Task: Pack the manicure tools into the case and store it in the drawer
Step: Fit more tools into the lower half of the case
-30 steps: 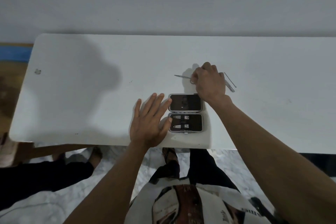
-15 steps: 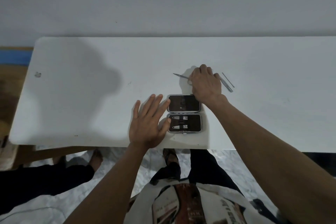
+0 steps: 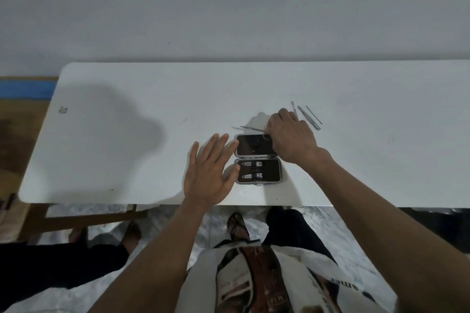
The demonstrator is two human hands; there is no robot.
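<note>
An open case (image 3: 258, 159) is laid near the front edge of a white table (image 3: 127, 134), its two halves spread one beyond the other. Two nail clippers (image 3: 251, 170) are already seated in the nearer half; the far half looks unfilled. The left hand (image 3: 211, 171) is pressed flat just left of the case, fingers spread and grasping nothing, the thumb touching the case's left rim. The right hand (image 3: 290, 136) is curled over the far right corner of the case and is closed on a thin metal tool (image 3: 250, 129), whose long axis runs leftward from the fingers, roughly along the case's far edge. Three more slim tools (image 3: 309, 115) are left beyond the case to its right, just past the right hand, which is much the nearer to them. The held tool probably has to be brought nearer and turned into a slot.
</note>
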